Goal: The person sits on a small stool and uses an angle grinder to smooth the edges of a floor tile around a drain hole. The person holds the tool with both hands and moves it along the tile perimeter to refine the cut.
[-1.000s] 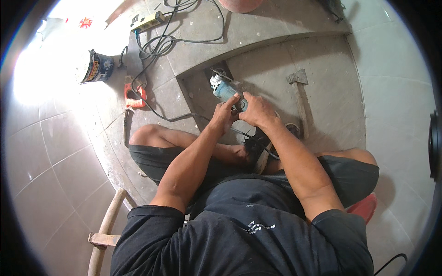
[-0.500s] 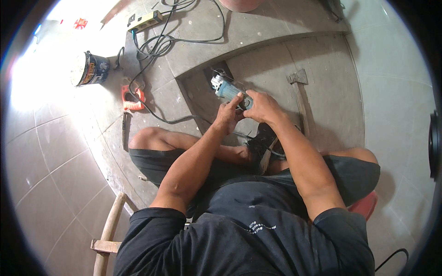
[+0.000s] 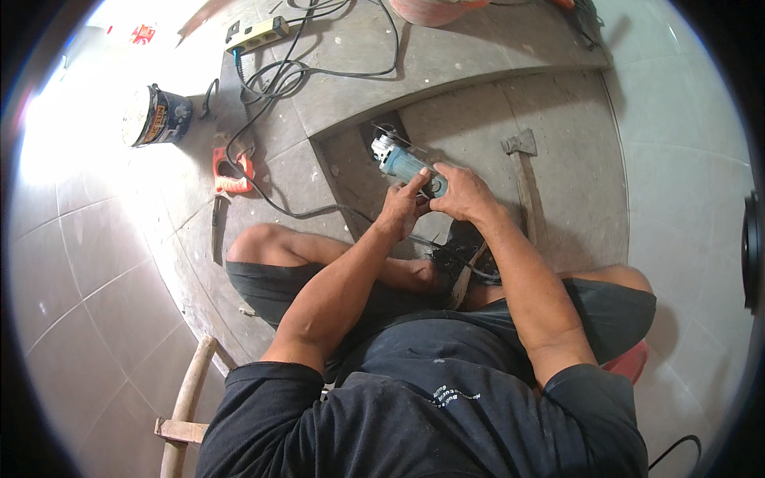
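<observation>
While crouching over far grey slab, gripping grinder [image 3: 405,164] body with both: left hand [image 3: 402,209] closed near rear, right hand [image 3: 462,193] wrapping right side. Judging stiff, fairly heavy; holding mid-body, avoiding far disc. Hatchet [image 3: 523,177] lying right.
</observation>
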